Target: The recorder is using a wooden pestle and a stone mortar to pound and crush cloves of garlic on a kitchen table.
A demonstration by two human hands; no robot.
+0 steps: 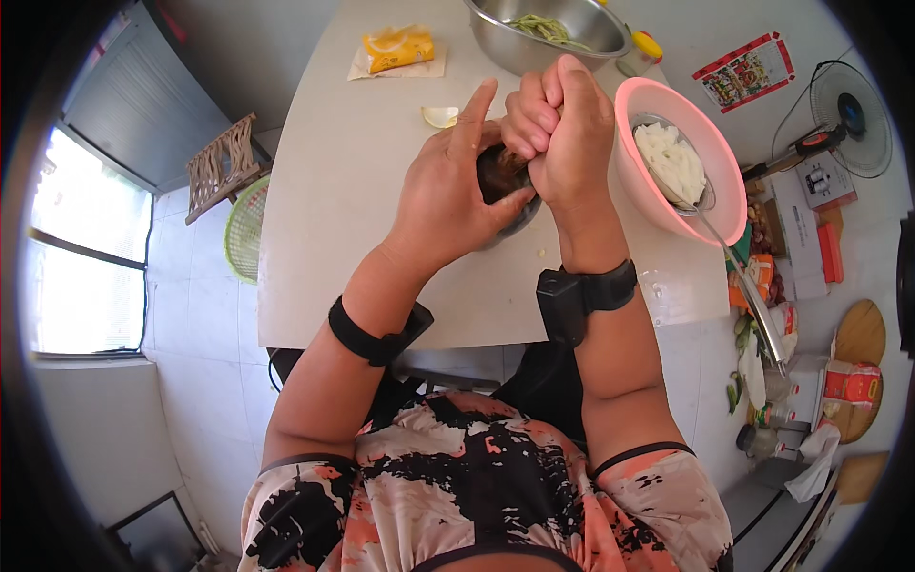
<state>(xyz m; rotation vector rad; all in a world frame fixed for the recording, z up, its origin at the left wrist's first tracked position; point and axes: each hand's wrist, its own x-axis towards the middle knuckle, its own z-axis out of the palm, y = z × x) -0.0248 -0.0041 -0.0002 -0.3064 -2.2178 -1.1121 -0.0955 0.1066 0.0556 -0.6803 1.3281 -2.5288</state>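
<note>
My left hand wraps around the rim of a dark, round, mortar-like bowl, thumb and fingers spread along its sides. Over the opening, my right hand is closed in a fist with the thumb on top. A brown tool, perhaps a pestle, shows below the fist inside the bowl; its upper part is hidden by my fingers. Just beyond my left hand, a pale piece, probably garlic, lies on the table. A tiny pale crumb rests nearer to me.
A steel basin with green beans stands at the back, near a yellow-lidded jar. Right of my right hand, a pink basin holds a strainer of white pieces; its long handle crosses the table edge. A yellow packet lies back left.
</note>
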